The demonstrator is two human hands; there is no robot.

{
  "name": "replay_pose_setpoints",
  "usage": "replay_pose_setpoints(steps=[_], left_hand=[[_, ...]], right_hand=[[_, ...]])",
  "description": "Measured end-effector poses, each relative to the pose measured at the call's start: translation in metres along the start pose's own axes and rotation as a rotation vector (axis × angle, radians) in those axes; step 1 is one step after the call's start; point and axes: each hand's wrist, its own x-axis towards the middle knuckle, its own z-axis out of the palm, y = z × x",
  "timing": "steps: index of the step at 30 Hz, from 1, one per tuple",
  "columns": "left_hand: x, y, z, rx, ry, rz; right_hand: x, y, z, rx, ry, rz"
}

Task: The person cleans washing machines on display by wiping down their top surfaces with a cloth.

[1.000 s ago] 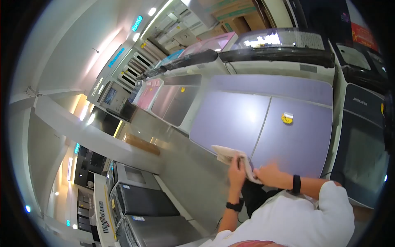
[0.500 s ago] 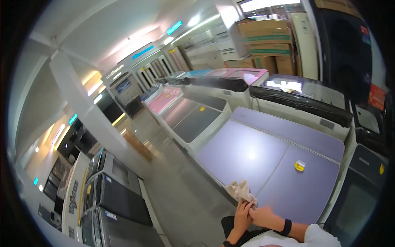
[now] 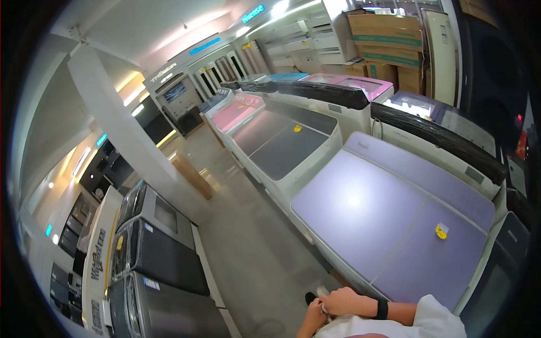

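Observation:
My right hand [image 3: 342, 301], with a black band at the wrist, is closed beside the front edge of the purple-topped washing machine [image 3: 394, 205]. Pressed against it from the lower left is my left hand [image 3: 313, 319], its fingers bent in. Both hands grip a pale cloth [image 3: 322, 292]; only small bits of it show between and above the fingers, the rest being hidden. A yellow tag [image 3: 441, 231] is stuck on the washing machine's lid.
A grey-topped washing machine [image 3: 287, 141] and a pink one [image 3: 239, 112] continue the row. Dark machines [image 3: 169, 248] line the aisle's left side, near a white pillar [image 3: 118, 124]. Cardboard boxes [image 3: 386, 34] are stacked at the back. Grey floor [image 3: 236, 225] runs between the rows.
Both hands have drawn down and left, closer to my body and off the purple lid. The cloth, earlier hanging out above the fingers, is now mostly bunched inside them. The view has shifted slightly.

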Motion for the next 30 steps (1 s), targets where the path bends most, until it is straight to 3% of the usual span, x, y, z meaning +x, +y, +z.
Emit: replay_pose_setpoints(steps=[7, 10, 13, 19, 22, 25, 28, 30], left_hand=[[0.094, -0.056, -0.094, -0.005, -0.155, 0.076], [0.114, -0.137, -0.138, 0.271, -0.255, -0.065], [0.128, -0.139, -0.192, 0.109, -0.16, -0.095], [0.165, -0.183, -0.267, 0.238, -0.147, -0.235], [0.195, -0.191, -0.289, 0.208, -0.039, -0.139], [0.242, -0.157, -0.315, 0.015, -0.019, -0.352], [0.291, -0.183, -0.327, -0.24, -0.18, -0.355], [0.326, -0.185, -0.33, -0.169, -0.211, -0.385]], right_hand=[[0.128, -0.013, -0.047, 0.126, 0.172, 0.104], [0.194, -0.019, -0.035, 0.142, 0.284, 0.113], [0.251, -0.037, -0.047, 0.128, 0.36, 0.153], [0.349, -0.054, -0.059, 0.106, 0.288, -0.049], [0.384, -0.057, -0.073, 0.149, 0.289, -0.117], [0.412, -0.055, -0.098, 0.124, 0.302, -0.137], [0.436, -0.036, -0.121, 0.152, 0.352, -0.124], [0.45, -0.016, -0.145, 0.128, 0.363, -0.069]])
